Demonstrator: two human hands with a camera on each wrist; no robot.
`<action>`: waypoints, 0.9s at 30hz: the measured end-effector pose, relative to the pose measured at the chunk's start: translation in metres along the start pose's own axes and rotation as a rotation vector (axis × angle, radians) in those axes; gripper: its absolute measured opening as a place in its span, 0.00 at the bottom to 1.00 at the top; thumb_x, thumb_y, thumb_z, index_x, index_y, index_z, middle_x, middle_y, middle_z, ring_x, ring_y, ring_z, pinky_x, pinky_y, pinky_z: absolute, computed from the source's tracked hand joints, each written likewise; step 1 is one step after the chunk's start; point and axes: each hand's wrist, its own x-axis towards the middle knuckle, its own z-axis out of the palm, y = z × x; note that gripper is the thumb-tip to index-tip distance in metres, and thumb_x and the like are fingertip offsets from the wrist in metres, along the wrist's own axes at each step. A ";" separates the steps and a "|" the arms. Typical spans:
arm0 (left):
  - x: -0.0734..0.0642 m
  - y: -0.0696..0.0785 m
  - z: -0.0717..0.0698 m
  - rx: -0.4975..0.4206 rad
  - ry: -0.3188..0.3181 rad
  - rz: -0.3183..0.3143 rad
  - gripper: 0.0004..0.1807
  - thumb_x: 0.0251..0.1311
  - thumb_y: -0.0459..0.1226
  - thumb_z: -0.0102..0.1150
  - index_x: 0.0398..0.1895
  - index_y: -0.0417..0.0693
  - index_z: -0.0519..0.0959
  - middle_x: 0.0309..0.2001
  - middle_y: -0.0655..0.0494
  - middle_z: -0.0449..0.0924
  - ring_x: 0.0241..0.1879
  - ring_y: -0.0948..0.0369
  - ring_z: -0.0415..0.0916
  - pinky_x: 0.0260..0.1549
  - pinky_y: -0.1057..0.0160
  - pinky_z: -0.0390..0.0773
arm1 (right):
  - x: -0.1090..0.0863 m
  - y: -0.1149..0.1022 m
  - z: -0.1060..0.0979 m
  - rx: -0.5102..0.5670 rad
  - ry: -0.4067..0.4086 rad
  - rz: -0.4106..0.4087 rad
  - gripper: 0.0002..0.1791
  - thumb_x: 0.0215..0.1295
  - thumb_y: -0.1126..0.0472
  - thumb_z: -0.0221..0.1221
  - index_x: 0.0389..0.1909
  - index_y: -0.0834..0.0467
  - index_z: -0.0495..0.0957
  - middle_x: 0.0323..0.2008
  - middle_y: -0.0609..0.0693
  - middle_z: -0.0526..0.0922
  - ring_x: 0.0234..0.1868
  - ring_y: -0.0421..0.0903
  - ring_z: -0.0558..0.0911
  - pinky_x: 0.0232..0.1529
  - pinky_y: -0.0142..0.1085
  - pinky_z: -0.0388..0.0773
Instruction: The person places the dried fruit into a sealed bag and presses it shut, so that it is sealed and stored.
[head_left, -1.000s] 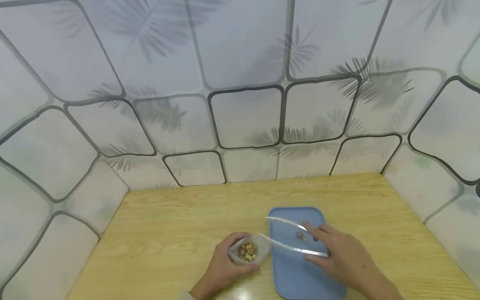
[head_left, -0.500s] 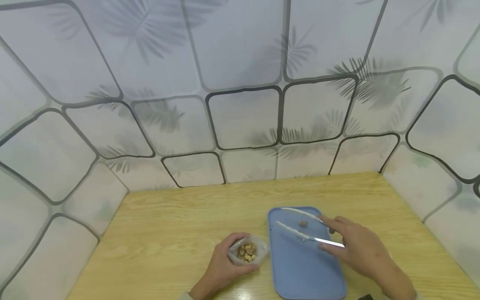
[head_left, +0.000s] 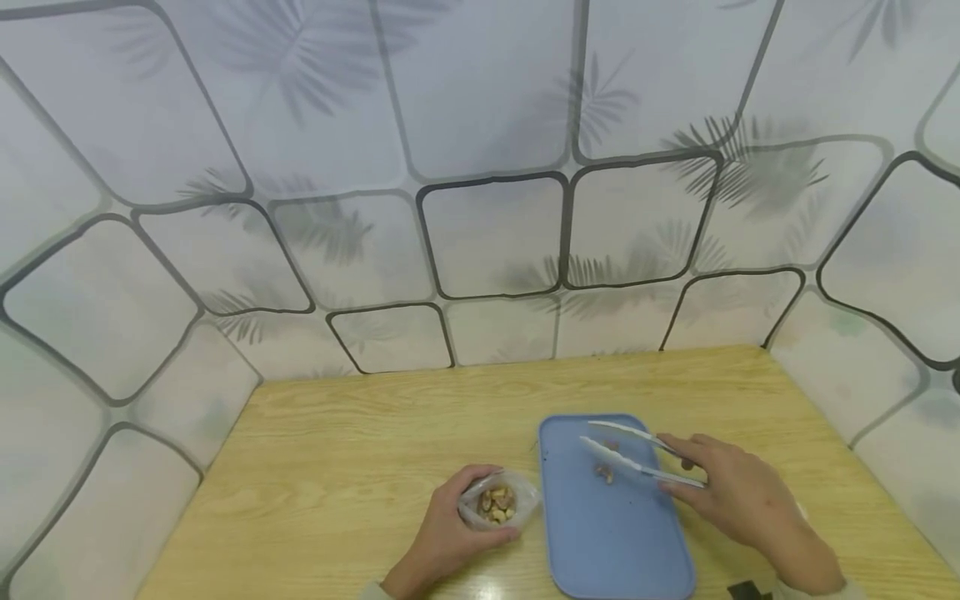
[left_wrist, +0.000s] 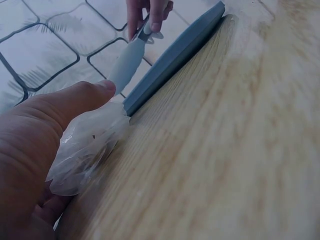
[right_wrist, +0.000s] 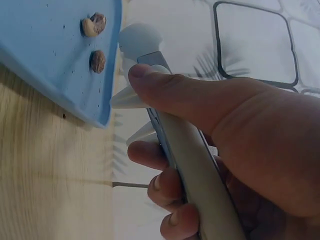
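My left hand [head_left: 450, 529] holds a clear plastic bag [head_left: 527, 495] with its mouth open upward, fingers and thumb curled round its sides. Inside the bag lie several mixed nuts [head_left: 497, 505]. In my right hand [head_left: 742, 493] is a pair of tongs [head_left: 615, 457] with pale tips and metal arms; the arms are spread, with nothing visible between the tips. The tips hang over the far part of a blue tray [head_left: 615, 542]. A few loose nuts [head_left: 604, 473] lie below them; the right wrist view shows a brown nut [right_wrist: 98, 61] near the tray's rim.
The tray lies on a light wood-grain table [head_left: 360, 467], just right of the bag. Patterned panels [head_left: 495, 242] close off the back and both sides. A small dark object [head_left: 746, 590] shows by the right sleeve. Small dark specks dot the tray.
My right hand has carried the tongs from beside the bag rightward over the tray. My left hand and the bag have stayed in place.
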 end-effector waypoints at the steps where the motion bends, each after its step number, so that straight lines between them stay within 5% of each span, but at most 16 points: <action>1: 0.000 0.000 0.000 0.002 0.001 0.002 0.40 0.48 0.46 0.90 0.66 0.63 0.81 0.62 0.63 0.87 0.58 0.64 0.82 0.62 0.64 0.78 | 0.000 0.002 -0.001 -0.004 -0.006 0.004 0.36 0.61 0.45 0.78 0.69 0.51 0.84 0.40 0.41 0.88 0.29 0.32 0.74 0.25 0.31 0.70; 13: 0.000 0.000 0.001 0.000 -0.005 -0.021 0.39 0.49 0.46 0.90 0.66 0.65 0.80 0.62 0.63 0.87 0.58 0.63 0.81 0.61 0.65 0.77 | 0.004 0.014 -0.007 0.033 -0.148 0.069 0.37 0.63 0.44 0.77 0.71 0.54 0.82 0.42 0.44 0.89 0.30 0.37 0.76 0.25 0.35 0.70; 27: 0.000 0.000 0.001 -0.012 -0.013 -0.024 0.39 0.50 0.46 0.89 0.67 0.64 0.80 0.63 0.63 0.86 0.60 0.62 0.81 0.64 0.64 0.77 | 0.003 0.020 -0.008 -0.007 -0.152 0.061 0.36 0.61 0.45 0.78 0.69 0.53 0.84 0.42 0.45 0.91 0.32 0.40 0.82 0.26 0.36 0.73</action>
